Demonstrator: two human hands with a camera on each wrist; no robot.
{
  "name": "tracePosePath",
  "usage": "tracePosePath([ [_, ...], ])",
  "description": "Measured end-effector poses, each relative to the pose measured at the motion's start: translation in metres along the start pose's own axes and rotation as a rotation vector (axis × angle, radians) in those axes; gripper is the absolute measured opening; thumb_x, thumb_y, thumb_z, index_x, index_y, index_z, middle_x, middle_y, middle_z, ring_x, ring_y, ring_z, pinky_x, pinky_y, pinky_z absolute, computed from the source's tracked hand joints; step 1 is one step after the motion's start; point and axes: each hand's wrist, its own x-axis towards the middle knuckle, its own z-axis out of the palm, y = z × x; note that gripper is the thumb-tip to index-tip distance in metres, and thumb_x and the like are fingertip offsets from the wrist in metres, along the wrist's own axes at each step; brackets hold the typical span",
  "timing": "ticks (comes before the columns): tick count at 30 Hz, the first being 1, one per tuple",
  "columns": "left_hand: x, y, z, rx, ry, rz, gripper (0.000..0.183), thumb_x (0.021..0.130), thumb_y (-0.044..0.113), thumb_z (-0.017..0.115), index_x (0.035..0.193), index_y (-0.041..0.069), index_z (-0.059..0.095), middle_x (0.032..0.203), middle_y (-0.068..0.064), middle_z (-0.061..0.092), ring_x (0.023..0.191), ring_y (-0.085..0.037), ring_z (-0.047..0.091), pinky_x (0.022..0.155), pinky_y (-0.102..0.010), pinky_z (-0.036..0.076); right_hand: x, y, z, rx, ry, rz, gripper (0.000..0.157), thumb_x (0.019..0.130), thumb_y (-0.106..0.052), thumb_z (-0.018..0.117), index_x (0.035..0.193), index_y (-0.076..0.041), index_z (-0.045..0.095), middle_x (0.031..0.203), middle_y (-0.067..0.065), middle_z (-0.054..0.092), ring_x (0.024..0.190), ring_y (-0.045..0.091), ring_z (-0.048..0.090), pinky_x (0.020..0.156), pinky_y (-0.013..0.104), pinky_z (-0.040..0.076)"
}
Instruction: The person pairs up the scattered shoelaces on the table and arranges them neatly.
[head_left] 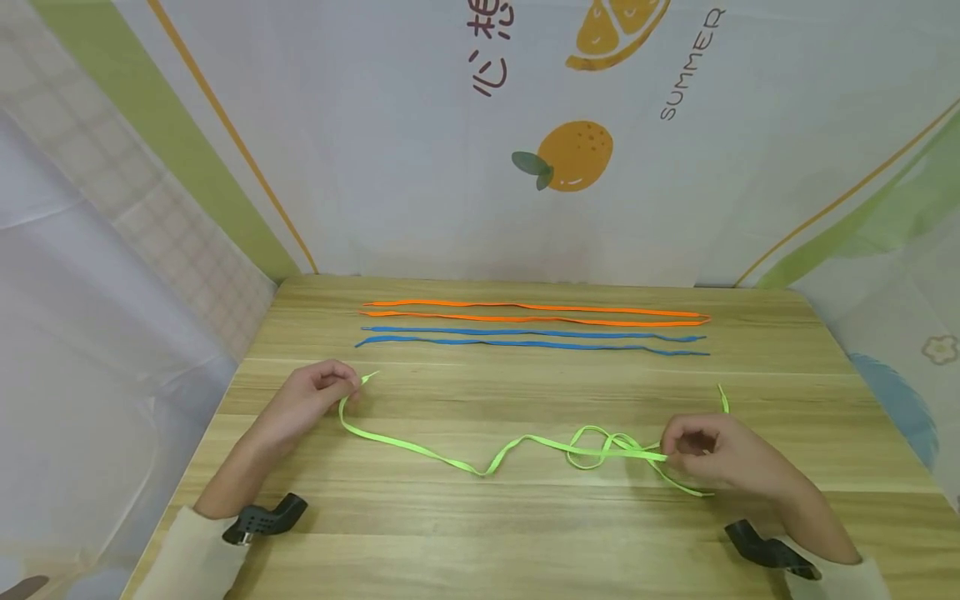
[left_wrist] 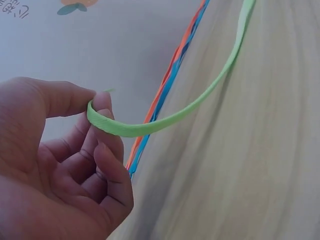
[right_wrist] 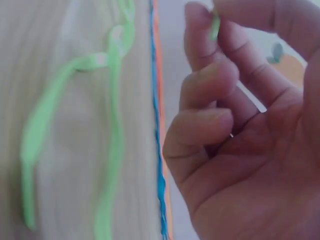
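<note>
A bright green shoelace point(head_left: 405, 443) runs in a wavy line across the wooden table between the two hands. At the left, my left hand point(head_left: 318, 392) pinches it between thumb and index finger close to one tip, which pokes out past the fingers. The left wrist view has the lace point(left_wrist: 170, 121) curving up from the tabletop to that pinch. My right hand point(head_left: 723, 450) pinches the lace at the right, beside a loose tangle of loops point(head_left: 592, 447). A bit of green shows at its fingertips in the right wrist view, while other strands point(right_wrist: 115, 140) lie on the table.
Two orange shoelaces point(head_left: 525, 306) lie stretched out side by side near the back of the table point(head_left: 480, 533). In front of them are two blue shoelaces point(head_left: 525, 334), also straight. A white curtain point(head_left: 420, 167) with fruit prints hangs behind the table edge.
</note>
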Motion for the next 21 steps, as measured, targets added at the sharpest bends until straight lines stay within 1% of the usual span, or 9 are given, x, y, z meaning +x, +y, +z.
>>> tracePosePath([
  [3, -0.001, 0.002, -0.003, 0.002, 0.019, 0.007, 0.024, 0.113, 0.015, 0.06, 0.118, -0.007, 0.068, 0.107, -0.016, 0.072, 0.105, -0.026, 0.06, 0.088, -0.03, 0.049, -0.008, -0.002, -0.012, 0.038, 0.058, -0.008, 0.031, 0.095, 0.019, 0.068, 0.102, -0.011, 0.074, 0.096, 0.002, 0.072, 0.079, 0.02, 0.059, 0.067, 0.032, 0.05],
  [7, -0.003, 0.004, -0.008, -0.036, 0.065, 0.015, 0.025, 0.112, 0.014, 0.062, 0.12, -0.009, 0.067, 0.103, -0.014, 0.074, 0.1, -0.023, 0.063, 0.085, -0.028, 0.051, -0.016, -0.002, -0.027, 0.179, 0.143, -0.024, 0.033, 0.097, 0.025, 0.059, 0.108, -0.003, 0.074, 0.102, 0.0, 0.073, 0.086, 0.015, 0.063, 0.073, 0.031, 0.051],
  [10, -0.003, 0.004, -0.01, -0.072, 0.098, 0.02, 0.025, 0.111, 0.014, 0.064, 0.12, -0.009, 0.066, 0.1, -0.009, 0.075, 0.099, -0.019, 0.064, 0.086, -0.026, 0.052, -0.019, -0.001, -0.035, 0.265, 0.203, -0.039, 0.037, 0.097, 0.029, 0.052, 0.11, 0.002, 0.074, 0.106, -0.001, 0.074, 0.091, 0.012, 0.063, 0.077, 0.029, 0.051],
  [13, -0.001, 0.002, -0.013, -0.097, 0.129, 0.029, 0.024, 0.111, 0.016, 0.066, 0.121, -0.006, 0.066, 0.097, -0.002, 0.076, 0.098, -0.015, 0.064, 0.087, -0.025, 0.051, -0.02, -0.001, -0.04, 0.305, 0.282, 0.007, 0.036, 0.1, 0.027, 0.051, 0.109, 0.002, 0.076, 0.104, -0.003, 0.073, 0.09, 0.011, 0.061, 0.078, 0.027, 0.05],
  [17, 0.004, 0.0, -0.016, -0.153, 0.186, 0.032, 0.024, 0.112, 0.017, 0.067, 0.125, -0.002, 0.065, 0.095, 0.006, 0.077, 0.092, -0.012, 0.063, 0.082, -0.024, 0.051, -0.02, 0.001, -0.044, 0.384, 0.398, 0.094, 0.033, 0.104, 0.021, 0.053, 0.107, 0.002, 0.079, 0.099, -0.004, 0.074, 0.087, 0.012, 0.059, 0.078, 0.026, 0.05],
  [19, 0.005, 0.001, -0.017, -0.204, 0.22, 0.026, 0.025, 0.111, 0.015, 0.067, 0.128, -0.002, 0.064, 0.094, 0.008, 0.077, 0.089, -0.01, 0.062, 0.08, -0.023, 0.051, -0.019, 0.004, -0.045, 0.434, 0.446, 0.107, 0.033, 0.105, 0.02, 0.053, 0.106, 0.001, 0.08, 0.097, -0.003, 0.075, 0.086, 0.013, 0.061, 0.078, 0.025, 0.052],
  [21, 0.007, 0.001, -0.018, -0.289, 0.245, 0.029, 0.024, 0.111, 0.013, 0.067, 0.13, -0.001, 0.063, 0.096, 0.007, 0.078, 0.088, -0.009, 0.064, 0.081, -0.021, 0.053, -0.017, 0.006, -0.048, 0.493, 0.484, 0.095, 0.035, 0.106, 0.02, 0.051, 0.105, 0.001, 0.081, 0.097, -0.001, 0.076, 0.086, 0.013, 0.064, 0.08, 0.023, 0.054],
])
